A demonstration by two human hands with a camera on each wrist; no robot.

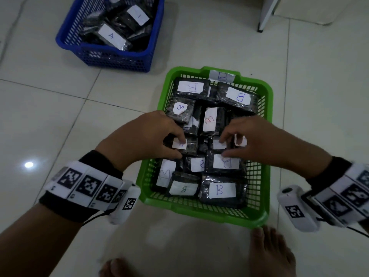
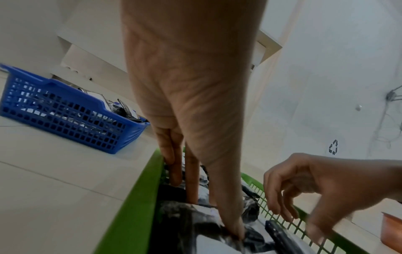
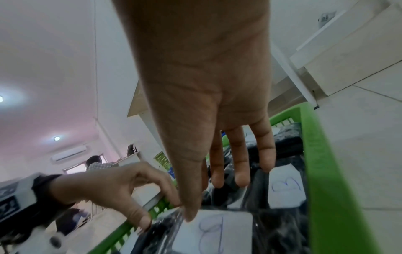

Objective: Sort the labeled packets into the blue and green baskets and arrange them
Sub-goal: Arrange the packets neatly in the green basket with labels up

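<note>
Shared office-like workroom, floor level.
White tiled floor (image 1: 309, 96), wall air conditioner (image 3: 69, 153), ceiling spotlights (image 3: 57, 138), white furniture (image 3: 339, 56), another person seated at a desk (image 3: 95, 164).

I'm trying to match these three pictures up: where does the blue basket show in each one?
Head view: blue basket, top left, on the floor.
Left wrist view: blue basket, middle left.
Right wrist view: not in it.
Shared landmark: the green basket shows in all three.
</note>
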